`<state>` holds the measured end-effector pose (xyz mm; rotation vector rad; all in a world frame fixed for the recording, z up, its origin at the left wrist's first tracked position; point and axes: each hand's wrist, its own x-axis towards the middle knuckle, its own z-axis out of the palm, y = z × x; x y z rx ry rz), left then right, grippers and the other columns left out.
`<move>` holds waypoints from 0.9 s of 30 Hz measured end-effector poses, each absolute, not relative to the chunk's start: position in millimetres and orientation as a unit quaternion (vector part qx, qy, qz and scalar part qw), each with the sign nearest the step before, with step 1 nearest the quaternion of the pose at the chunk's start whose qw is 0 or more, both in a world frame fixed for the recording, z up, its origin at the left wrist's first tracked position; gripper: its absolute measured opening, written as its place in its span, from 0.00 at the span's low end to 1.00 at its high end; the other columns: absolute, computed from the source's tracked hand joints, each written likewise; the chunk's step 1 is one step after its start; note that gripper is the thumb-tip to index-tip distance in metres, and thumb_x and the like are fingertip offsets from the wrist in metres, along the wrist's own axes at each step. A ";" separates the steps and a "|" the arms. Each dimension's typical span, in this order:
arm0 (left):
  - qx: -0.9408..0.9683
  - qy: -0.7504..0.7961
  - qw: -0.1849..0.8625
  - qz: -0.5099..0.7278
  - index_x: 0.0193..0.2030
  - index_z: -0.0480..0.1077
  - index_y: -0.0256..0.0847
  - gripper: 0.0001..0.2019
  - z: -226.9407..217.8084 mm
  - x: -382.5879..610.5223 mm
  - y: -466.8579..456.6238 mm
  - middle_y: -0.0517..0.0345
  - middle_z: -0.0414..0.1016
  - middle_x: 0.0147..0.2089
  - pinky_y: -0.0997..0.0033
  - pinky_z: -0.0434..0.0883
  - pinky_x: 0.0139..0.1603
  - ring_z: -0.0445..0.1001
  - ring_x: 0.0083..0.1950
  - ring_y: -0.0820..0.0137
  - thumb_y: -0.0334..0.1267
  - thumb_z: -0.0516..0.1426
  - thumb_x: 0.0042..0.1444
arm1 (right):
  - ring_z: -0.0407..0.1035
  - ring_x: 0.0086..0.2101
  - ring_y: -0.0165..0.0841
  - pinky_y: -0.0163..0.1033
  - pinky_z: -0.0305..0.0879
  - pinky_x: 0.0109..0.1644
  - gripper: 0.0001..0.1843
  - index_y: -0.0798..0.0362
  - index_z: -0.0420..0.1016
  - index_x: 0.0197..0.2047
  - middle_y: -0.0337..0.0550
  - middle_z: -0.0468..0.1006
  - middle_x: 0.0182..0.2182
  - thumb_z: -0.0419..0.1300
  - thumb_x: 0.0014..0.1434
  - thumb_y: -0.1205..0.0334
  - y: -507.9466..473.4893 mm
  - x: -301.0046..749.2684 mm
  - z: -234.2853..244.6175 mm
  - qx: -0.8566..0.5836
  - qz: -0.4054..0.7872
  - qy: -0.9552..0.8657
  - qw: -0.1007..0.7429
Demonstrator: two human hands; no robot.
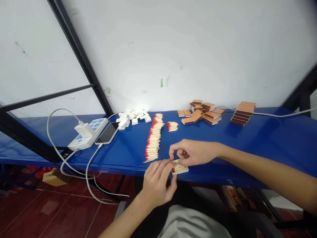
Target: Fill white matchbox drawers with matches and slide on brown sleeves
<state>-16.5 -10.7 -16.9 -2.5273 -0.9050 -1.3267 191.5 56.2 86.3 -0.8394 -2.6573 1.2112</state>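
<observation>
At the front edge of the blue table (247, 145), a small white matchbox tray (182, 171) lies between my hands with red-tipped matches (177, 168) inside. My left hand (158, 180) grips the tray's left end, thumb on the near side and fingers at the far corner. Bent over the tray from the right is my right hand (194, 152), its thumb and curled index finger down at the matches; its fingertips are partly hidden. Just beyond lies a long row of loose matches (154, 137), heads to the left. A smaller bunch of matches (172, 126) sits to its right.
Empty white trays (133, 116) are heaped at the back left. Brown matchboxes (206, 112) form a loose pile by the wall, with a leaning stack of matchboxes (243, 113) farther right. A phone (107, 133), a power strip (88, 134) and looping white cables (88, 175) occupy the left.
</observation>
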 end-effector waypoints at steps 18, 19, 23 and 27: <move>-0.845 -0.293 0.117 -0.433 0.51 0.70 0.37 0.13 -12.8 -17.3 -10.4 0.47 0.79 0.53 0.61 0.73 0.49 0.76 0.49 0.62 0.30 0.56 0.60 | 0.57 0.22 0.24 0.30 0.54 0.27 0.07 0.57 0.78 0.37 0.31 0.64 0.21 0.62 0.56 0.62 64.6 195.8 87.1 -0.277 0.365 -0.888 0.038; -0.845 -0.294 0.115 -0.433 0.51 0.70 0.37 0.13 -12.7 -17.4 -10.4 0.47 0.79 0.53 0.61 0.73 0.49 0.77 0.49 0.62 0.30 0.56 0.60 | 0.57 0.22 0.24 0.30 0.54 0.27 0.08 0.57 0.78 0.37 0.32 0.65 0.21 0.62 0.56 0.62 64.6 196.1 87.1 -0.274 0.365 -0.889 0.038; -0.848 -0.293 0.109 -0.428 0.54 0.69 0.37 0.15 -13.2 -18.2 -10.2 0.45 0.78 0.54 0.60 0.73 0.50 0.77 0.51 0.61 0.30 0.56 0.60 | 0.57 0.22 0.24 0.31 0.54 0.28 0.09 0.57 0.79 0.38 0.32 0.66 0.21 0.62 0.57 0.60 64.6 197.0 87.7 -0.270 0.371 -0.888 0.036; -0.848 -0.292 0.113 -0.427 0.59 0.66 0.33 0.19 -13.4 -18.6 -9.7 0.42 0.78 0.54 0.61 0.73 0.52 0.76 0.53 0.61 0.30 0.56 0.60 | 0.57 0.22 0.24 0.31 0.54 0.28 0.10 0.57 0.79 0.37 0.31 0.65 0.21 0.64 0.57 0.59 64.9 196.8 87.3 -0.267 0.376 -0.887 0.038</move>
